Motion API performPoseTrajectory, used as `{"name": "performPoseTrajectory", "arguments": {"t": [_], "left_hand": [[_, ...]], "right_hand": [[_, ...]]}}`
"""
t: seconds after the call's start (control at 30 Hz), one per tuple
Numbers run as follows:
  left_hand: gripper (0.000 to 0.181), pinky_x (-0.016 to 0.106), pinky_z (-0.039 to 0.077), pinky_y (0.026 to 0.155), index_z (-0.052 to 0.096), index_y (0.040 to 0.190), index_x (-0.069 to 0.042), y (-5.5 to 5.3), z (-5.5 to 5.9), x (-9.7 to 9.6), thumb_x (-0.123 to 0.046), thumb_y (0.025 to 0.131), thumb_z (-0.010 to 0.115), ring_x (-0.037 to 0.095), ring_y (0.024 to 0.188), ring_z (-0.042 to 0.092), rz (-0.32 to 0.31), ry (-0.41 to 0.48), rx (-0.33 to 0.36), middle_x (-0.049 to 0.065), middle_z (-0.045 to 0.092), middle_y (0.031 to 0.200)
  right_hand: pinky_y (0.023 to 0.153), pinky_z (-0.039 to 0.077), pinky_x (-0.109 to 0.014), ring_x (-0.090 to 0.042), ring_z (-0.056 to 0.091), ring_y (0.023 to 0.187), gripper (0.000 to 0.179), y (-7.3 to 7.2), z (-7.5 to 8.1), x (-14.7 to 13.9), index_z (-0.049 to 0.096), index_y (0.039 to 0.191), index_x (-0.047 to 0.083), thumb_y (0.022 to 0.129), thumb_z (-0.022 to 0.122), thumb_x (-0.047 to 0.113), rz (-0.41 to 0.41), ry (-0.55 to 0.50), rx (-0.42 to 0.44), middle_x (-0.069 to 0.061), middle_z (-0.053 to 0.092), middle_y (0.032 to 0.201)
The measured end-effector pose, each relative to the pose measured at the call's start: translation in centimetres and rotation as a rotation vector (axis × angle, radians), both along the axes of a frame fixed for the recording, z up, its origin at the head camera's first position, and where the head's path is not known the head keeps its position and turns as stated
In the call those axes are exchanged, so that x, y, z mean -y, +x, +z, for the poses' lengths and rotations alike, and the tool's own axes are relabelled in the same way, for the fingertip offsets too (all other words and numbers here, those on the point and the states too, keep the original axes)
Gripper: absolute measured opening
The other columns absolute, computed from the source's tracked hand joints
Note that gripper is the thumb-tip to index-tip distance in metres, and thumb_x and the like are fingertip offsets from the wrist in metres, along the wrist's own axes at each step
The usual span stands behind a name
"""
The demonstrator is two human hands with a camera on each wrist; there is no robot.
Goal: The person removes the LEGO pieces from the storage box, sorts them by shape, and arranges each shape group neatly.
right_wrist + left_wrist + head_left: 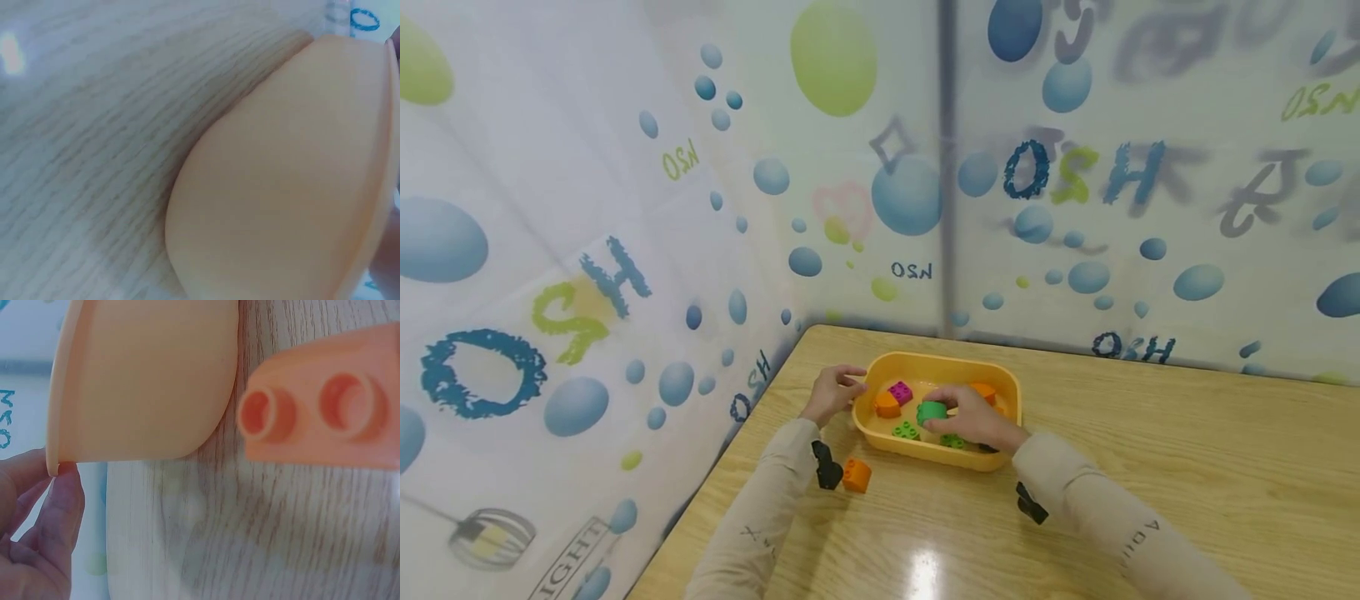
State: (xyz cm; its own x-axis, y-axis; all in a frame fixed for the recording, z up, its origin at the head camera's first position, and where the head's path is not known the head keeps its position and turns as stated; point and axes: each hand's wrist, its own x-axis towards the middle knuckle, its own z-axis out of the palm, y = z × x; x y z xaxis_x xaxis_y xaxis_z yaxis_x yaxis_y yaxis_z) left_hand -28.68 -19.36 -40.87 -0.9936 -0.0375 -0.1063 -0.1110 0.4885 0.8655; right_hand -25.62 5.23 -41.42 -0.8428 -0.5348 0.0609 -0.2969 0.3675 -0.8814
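Note:
A yellow plastic tub (917, 451) stands on the table with several toy building bricks in it. At its left end, my left hand (832, 393) pinches the rim; the left wrist view shows fingers on both sides of the tub's edge (54, 425). My right hand (976, 415) reaches over the tub and holds a green brick (931, 412) between thumb and fingers. Around it lie a magenta brick (900, 392), an orange brick (887, 406) and a light green brick (906, 431). The tub's wall (281, 181) hides most of the right hand in the right wrist view.
Outside the tub, a loose orange brick (857, 475) lies on the wooden table (955, 517), close to the left wrist's black camera mount (827, 465). Another black mount (1032, 503) sits under the right sleeve. Patterned curtains (865, 208) stand behind and to the left.

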Motion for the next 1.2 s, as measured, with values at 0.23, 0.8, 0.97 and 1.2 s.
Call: {"name": "performPoseTrajectory", "arguments": {"t": [0.23, 0.8, 0.97, 1.2], "left_hand": [[0.029, 0.031, 0.053, 0.058, 0.060, 0.109, -0.004, 0.0, -0.2, 0.1, -0.006, 0.081, 0.063, 0.021, 0.074, 0.057, 0.002, -0.005, 0.000, 0.013, 0.059, 0.089], [0.029, 0.030, 0.053, 0.057, 0.061, 0.109, -0.004, -0.1, -0.2, 0.0, -0.005, 0.080, 0.064, 0.018, 0.068, 0.056, 0.003, -0.008, -0.015, 0.013, 0.058, 0.087], [0.029, 0.030, 0.053, 0.057, 0.061, 0.109, -0.004, -0.1, -0.2, 0.1, -0.007, 0.081, 0.064, 0.019, 0.071, 0.058, -0.005, -0.013, -0.018, 0.013, 0.059, 0.088], [0.029, 0.030, 0.053, 0.057, 0.060, 0.109, -0.003, -0.2, -0.3, 0.1, -0.006, 0.081, 0.063, 0.021, 0.073, 0.058, -0.010, -0.011, -0.019, 0.014, 0.059, 0.088]], "right_hand": [[0.077, 0.048, -0.028, -0.022, 0.050, 0.091, 0.033, 1.6, 0.5, 0.3, 0.057, 0.107, 0.002, 0.080, 0.067, 0.018, 0.058, -0.069, 0.015, -0.005, 0.055, 0.098], [0.076, 0.049, -0.028, -0.020, 0.051, 0.091, 0.032, 6.4, -0.1, 2.9, 0.053, 0.105, 0.001, 0.078, 0.067, 0.010, 0.175, -0.180, 0.167, -0.007, 0.053, 0.101], [0.076, 0.049, -0.027, -0.019, 0.052, 0.092, 0.031, 6.9, -1.2, 3.4, 0.054, 0.104, 0.002, 0.078, 0.067, 0.010, 0.174, -0.149, 0.187, -0.005, 0.054, 0.100], [0.076, 0.048, -0.025, -0.017, 0.052, 0.091, 0.031, 7.1, -3.0, 4.0, 0.056, 0.104, 0.004, 0.077, 0.069, 0.012, 0.157, -0.101, 0.137, -0.003, 0.056, 0.099]]}}
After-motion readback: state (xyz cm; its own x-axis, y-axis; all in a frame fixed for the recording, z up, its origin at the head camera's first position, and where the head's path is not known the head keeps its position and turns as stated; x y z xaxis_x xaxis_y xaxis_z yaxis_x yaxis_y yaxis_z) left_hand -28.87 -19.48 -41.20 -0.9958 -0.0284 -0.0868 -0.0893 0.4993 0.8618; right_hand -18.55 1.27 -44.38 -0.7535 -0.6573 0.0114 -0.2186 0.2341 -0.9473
